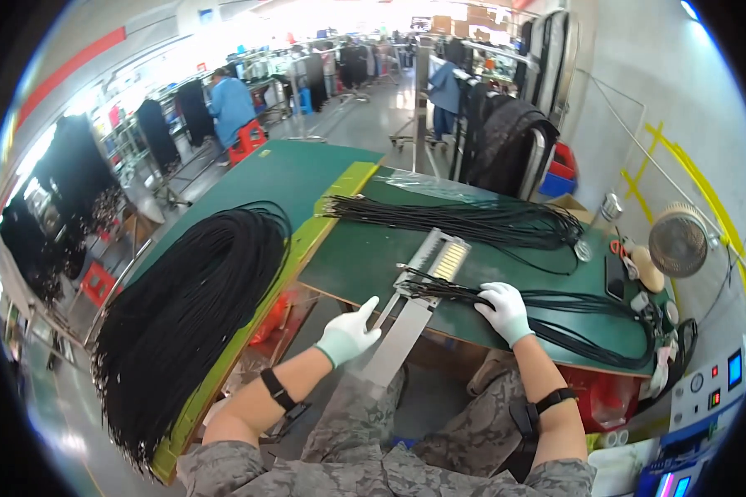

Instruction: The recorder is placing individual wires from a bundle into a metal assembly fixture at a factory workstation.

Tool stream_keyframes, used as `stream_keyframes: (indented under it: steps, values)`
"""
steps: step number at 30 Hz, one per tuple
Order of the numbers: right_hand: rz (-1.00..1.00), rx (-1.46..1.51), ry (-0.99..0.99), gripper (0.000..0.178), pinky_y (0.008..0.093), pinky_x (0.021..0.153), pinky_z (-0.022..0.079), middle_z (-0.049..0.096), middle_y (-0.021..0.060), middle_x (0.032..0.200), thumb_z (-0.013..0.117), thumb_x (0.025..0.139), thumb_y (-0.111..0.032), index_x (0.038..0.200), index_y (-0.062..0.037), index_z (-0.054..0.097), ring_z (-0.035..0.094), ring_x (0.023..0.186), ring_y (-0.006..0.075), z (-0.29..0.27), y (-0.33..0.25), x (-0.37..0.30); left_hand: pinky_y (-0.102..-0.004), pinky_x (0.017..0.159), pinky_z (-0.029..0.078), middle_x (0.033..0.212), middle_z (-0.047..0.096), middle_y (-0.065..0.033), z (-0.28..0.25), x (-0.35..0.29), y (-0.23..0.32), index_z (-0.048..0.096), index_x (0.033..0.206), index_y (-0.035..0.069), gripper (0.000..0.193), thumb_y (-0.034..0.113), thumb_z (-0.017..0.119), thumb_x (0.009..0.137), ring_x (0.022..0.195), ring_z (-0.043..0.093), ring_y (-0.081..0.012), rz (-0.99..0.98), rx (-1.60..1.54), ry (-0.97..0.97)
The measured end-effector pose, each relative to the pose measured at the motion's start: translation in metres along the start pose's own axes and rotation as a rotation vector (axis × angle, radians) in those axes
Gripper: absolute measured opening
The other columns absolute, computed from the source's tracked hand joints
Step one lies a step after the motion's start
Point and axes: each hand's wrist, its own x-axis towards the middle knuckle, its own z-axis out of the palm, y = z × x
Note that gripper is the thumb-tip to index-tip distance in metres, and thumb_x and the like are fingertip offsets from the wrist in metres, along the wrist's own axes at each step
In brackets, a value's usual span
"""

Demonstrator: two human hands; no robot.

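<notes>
My left hand (348, 333), in a white glove, is beside a metal fixture (399, 331) at the table's near edge. Its index finger and thumb reach out apart, close to a slim bar on the fixture's left side, and nothing shows in its grasp. My right hand (504, 311), gloved too, curls over a bundle of thin black cords (547, 300). The cords' tipped ends (414, 287) lie across the fixture, just below a row of pale yellow blocks (450, 260). Beyond my right hand the cords trail right and loop back; its fingertips are partly hidden.
A thick heap of black cords (199, 290) hangs along a yellow-green strip (253, 331) at left. Another bundle (464, 222) lies across the green table (348, 265). A phone (614, 277), red-handled scissors (618, 248) and a fan (678, 239) are at right. A person in blue (230, 108) is far left.
</notes>
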Motion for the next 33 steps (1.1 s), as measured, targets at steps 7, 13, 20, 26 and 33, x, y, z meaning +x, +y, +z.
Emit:
stream_keyframes:
  steps: [7, 13, 20, 26, 33]
  values:
    - [-0.01, 0.001, -0.03, 0.02, 0.0407, 0.09, 0.046, 0.067, 0.0104, 0.105, 0.074, 0.071, -0.021, 0.085, -0.0076, 0.067, 0.06, 0.102, 0.03, 0.007, 0.007, -0.003, -0.0398, 0.063, 0.05, 0.067, 0.061, -0.0091, 0.018, -0.015, 0.025, 0.042, 0.142, 0.013, 0.068, 0.03, 0.068, 0.081, 0.063, 0.062, -0.0292, -0.069, -0.184, -0.038]
    - [-0.001, -0.011, -0.072, 0.02, 0.0404, 0.09, 0.046, 0.066, 0.0104, 0.106, 0.073, 0.073, -0.02, 0.085, -0.0066, 0.066, 0.059, 0.103, 0.0306, 0.01, 0.003, 0.014, -0.0395, 0.069, 0.049, 0.082, 0.063, -0.0086, 0.002, 0.002, 0.012, 0.043, 0.142, 0.013, 0.073, 0.034, 0.072, 0.079, 0.075, 0.062, -0.0283, -0.028, -0.097, -0.002]
    - [0.036, -0.055, -0.068, 0.019, 0.0404, 0.087, 0.047, 0.067, 0.0072, 0.102, 0.073, 0.073, -0.024, 0.086, -0.0108, 0.068, 0.061, 0.098, 0.0277, -0.01, 0.015, -0.004, -0.0426, 0.102, 0.039, 0.128, 0.049, -0.0228, 0.02, 0.078, 0.021, 0.036, 0.142, 0.002, 0.091, 0.037, 0.079, 0.071, 0.122, 0.045, -0.0383, 0.348, -0.015, 0.392]
    - [-0.06, -0.016, 0.02, 0.021, 0.0398, 0.084, 0.048, 0.065, 0.0064, 0.097, 0.072, 0.072, -0.025, 0.085, -0.0103, 0.065, 0.061, 0.095, 0.0265, 0.022, -0.004, 0.013, -0.0416, 0.105, 0.038, 0.134, 0.047, -0.0199, 0.02, 0.102, -0.011, 0.048, 0.135, 0.001, 0.081, 0.019, 0.084, 0.064, 0.125, 0.045, -0.0344, 0.38, -0.17, 0.268]
    - [0.043, -0.049, -0.032, 0.022, 0.0402, 0.089, 0.048, 0.067, 0.0074, 0.105, 0.074, 0.073, -0.022, 0.089, -0.0099, 0.065, 0.061, 0.102, 0.0273, 0.003, 0.006, -0.008, -0.0419, 0.103, 0.04, 0.126, 0.055, -0.0171, 0.033, 0.11, 0.025, 0.057, 0.125, 0.002, 0.064, 0.029, 0.079, 0.071, 0.122, 0.049, -0.034, 0.492, -0.071, 0.285]
